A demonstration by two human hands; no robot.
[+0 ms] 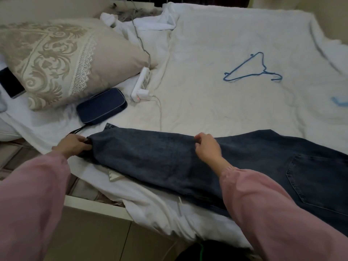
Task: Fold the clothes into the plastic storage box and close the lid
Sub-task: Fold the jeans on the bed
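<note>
Jeans (150, 157) lie flat across the bed's (207, 44) near edge. My left hand (74, 145) grips the hem and my right hand (207, 147) pinches the far edge mid-leg. I should pull taut, line up the 2 legs, then fold hem toward waist.

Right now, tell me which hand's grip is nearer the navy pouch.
Left. The left hand holds the jeans by the hem, just below the navy pouch; the right hand pinches them farther right.
</note>
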